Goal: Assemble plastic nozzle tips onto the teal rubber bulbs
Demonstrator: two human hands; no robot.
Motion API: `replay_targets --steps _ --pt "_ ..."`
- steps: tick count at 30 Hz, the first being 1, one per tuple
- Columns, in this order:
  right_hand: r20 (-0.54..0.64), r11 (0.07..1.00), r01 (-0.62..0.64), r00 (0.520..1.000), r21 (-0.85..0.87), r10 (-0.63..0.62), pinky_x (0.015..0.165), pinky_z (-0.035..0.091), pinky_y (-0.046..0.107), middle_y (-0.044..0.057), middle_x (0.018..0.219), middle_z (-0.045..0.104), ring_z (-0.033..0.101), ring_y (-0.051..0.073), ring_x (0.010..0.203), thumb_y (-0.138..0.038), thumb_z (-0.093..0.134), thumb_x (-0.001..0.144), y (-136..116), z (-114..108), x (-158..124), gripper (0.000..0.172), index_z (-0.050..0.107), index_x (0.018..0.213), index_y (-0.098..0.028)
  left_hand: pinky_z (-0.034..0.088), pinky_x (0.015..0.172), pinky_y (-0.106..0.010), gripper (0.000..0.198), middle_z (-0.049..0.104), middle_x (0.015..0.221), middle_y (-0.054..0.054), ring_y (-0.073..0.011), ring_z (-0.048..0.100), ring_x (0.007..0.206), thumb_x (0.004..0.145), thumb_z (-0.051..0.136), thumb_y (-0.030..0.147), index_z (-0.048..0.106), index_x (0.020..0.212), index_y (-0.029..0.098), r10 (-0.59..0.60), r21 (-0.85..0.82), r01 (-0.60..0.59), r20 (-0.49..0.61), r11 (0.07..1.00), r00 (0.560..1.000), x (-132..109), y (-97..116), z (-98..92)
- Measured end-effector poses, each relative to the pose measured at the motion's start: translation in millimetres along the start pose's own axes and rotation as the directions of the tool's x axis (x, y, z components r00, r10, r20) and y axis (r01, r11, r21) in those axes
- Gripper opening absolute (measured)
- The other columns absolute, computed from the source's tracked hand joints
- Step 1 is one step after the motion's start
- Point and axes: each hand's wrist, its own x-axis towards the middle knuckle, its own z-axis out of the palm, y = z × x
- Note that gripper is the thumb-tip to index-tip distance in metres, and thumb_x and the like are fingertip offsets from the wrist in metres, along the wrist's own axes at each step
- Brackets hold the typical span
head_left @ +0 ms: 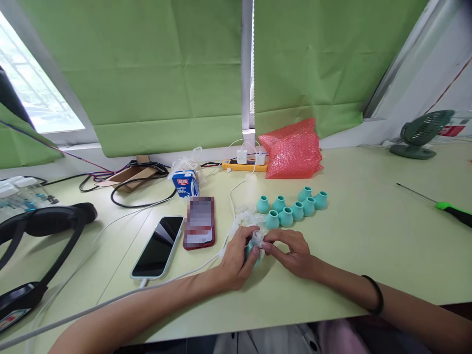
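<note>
One teal pot (248, 252) sits on my feed, clasped in the left hand (235, 258); the right hand (291, 250) pinches a translucent piece (257, 238) at its top (eight similar pots (286, 217) stand just beyond).

Teal pots (286, 217) on pale table (368, 236)

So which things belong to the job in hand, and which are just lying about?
Seemingly in use:
teal pot in the left hand
translucent piece pinched by the right hand
other teal pots

Apparently lying about:
screwdriver
fan
milk carton
red-cased phone
</note>
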Motion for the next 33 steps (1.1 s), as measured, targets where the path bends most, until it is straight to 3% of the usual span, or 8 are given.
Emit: replay_targets --steps 4,9,16,24,29,33 --pt "0.006 0.998 -0.057 0.998 0.012 0.057 0.051 0.040 0.020 -0.003 0.057 0.050 0.048 0.008 0.051 -0.017 0.046 0.078 1 11 0 0.007 0.046 0.071 -0.019 0.038 0.080 -0.032 0.028 0.049 0.097 -0.008 -0.0170 0.047 0.089 0.084 0.028 0.024 0.037 0.110 0.017 -0.107 -0.050 0.103 -0.097 0.993 0.989 0 5 6.6" --pt "-0.025 0.987 -0.158 0.987 -0.033 0.157 0.049 0.041 0.019 -0.002 0.061 0.047 0.046 0.008 0.051 -0.024 0.038 0.083 9 23 6 0.010 0.041 0.075 -0.019 0.039 0.081 -0.029 0.025 0.052 0.098 -0.006 -0.0157 0.049 0.091 0.086 0.026 0.026 0.041 0.106 0.019 -0.280 -0.194 0.232 -0.282 0.953 0.918 11 11 17.7" --pt "-0.001 0.970 -0.142 0.990 -0.195 0.144 0.049 0.037 0.021 -0.002 0.056 0.049 0.046 0.010 0.048 -0.028 0.034 0.085 18 22 11 0.018 0.045 0.075 -0.018 0.039 0.077 -0.029 0.024 0.056 0.092 -0.006 -0.0168 0.051 0.086 0.084 0.030 0.027 0.048 0.097 0.017 -0.303 -0.136 0.271 -0.373 0.953 0.877 21 0 22.8" --pt "-0.041 0.932 -0.087 0.996 -0.351 0.078 0.057 0.038 0.025 0.005 0.068 0.059 0.053 0.015 0.059 -0.036 0.039 0.082 26 11 4 0.025 0.053 0.086 -0.015 0.038 0.077 -0.028 0.025 0.059 0.092 -0.006 -0.0164 0.053 0.085 0.083 0.034 0.027 0.051 0.099 0.016 -0.231 -0.061 0.224 -0.350 0.973 0.908 19 5 23.7" --pt "-0.043 0.941 -0.049 0.998 -0.334 0.036 0.060 0.041 0.024 0.006 0.080 0.061 0.054 0.013 0.063 -0.036 0.036 0.084 26 9 2 0.027 0.054 0.089 -0.016 0.039 0.077 -0.028 0.027 0.059 0.095 -0.007 -0.0169 0.053 0.086 0.083 0.035 0.027 0.052 0.100 0.014 -0.194 -0.040 0.192 -0.344 0.981 0.919 19 2 22.5" --pt "-0.032 0.955 -0.041 0.999 -0.293 0.032 0.060 0.042 0.023 0.004 0.079 0.060 0.053 0.011 0.060 -0.036 0.036 0.084 26 8 2 0.026 0.054 0.088 -0.018 0.040 0.074 -0.027 0.026 0.060 0.094 -0.007 -0.0166 0.054 0.085 0.082 0.037 0.026 0.053 0.099 0.015 -0.180 -0.039 0.177 -0.324 0.983 0.929 18 -2 21.8"
